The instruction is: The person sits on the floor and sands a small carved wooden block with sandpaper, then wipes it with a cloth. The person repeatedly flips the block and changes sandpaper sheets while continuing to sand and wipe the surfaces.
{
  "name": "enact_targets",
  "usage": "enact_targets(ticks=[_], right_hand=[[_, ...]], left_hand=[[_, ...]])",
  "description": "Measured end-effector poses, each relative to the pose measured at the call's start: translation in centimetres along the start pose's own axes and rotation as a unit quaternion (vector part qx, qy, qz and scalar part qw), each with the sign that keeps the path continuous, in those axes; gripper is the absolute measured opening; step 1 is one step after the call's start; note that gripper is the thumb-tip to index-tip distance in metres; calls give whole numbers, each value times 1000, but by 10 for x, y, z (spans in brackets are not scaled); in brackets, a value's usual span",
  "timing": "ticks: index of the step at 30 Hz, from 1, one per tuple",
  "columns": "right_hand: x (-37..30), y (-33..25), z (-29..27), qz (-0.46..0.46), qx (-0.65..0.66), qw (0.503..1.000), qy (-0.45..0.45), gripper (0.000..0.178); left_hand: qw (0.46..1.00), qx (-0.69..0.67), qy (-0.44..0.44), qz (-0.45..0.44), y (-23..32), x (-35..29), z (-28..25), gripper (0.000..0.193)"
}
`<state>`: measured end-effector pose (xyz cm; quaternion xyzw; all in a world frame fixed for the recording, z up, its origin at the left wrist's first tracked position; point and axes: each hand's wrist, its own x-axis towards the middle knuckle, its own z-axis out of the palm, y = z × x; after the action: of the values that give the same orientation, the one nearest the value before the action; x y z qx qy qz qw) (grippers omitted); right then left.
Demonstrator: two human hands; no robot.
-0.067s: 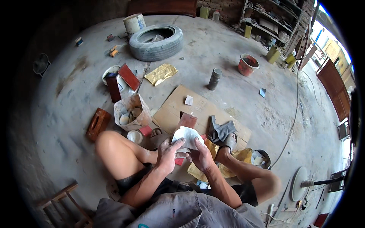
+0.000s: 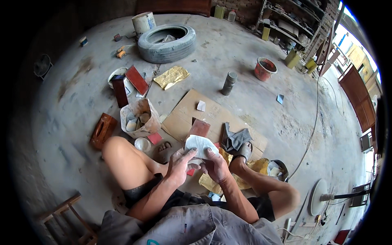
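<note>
- Your grey concrete floor (image 2: 228,45) fills most of the frame.
- Toward the top centre, you have a tire (image 2: 175,52) lying flat on it.
- At upper right, you have a reddish bucket (image 2: 262,73) standing.
- Left of centre, you see a whitish tub (image 2: 150,125) near a brown wooden box (image 2: 107,130).
- Mid-frame, a cardboard sheet (image 2: 178,116) lies before you.

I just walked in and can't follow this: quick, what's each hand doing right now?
Left hand: closed, gripping the white sheet near its left edge, thumb on top.
Right hand: closed, gripping the same sheet near its right edge.
</note>
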<state>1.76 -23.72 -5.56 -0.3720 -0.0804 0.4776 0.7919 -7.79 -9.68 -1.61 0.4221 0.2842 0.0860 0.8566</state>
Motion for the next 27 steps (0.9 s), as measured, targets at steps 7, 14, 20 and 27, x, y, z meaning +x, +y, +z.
enact_targets(ticks=[7, 14, 20, 27], right_hand=[[-2, 0, 0, 54, 54, 997, 2, 43], [16, -12, 7, 109, 65, 992, -12, 49], [54, -42, -11, -11, -288, 956, 62, 43], [94, -23, -46, -228, -822, 498, -155, 65]], left_hand=[[994, 36, 72, 74, -24, 25, -21, 21], [967, 132, 84, 201, -64, 37, -39, 20], [786, 483, 176, 345, -53, 63, -44, 84], [788, 485, 202, 322, -107, 93, -44, 145]])
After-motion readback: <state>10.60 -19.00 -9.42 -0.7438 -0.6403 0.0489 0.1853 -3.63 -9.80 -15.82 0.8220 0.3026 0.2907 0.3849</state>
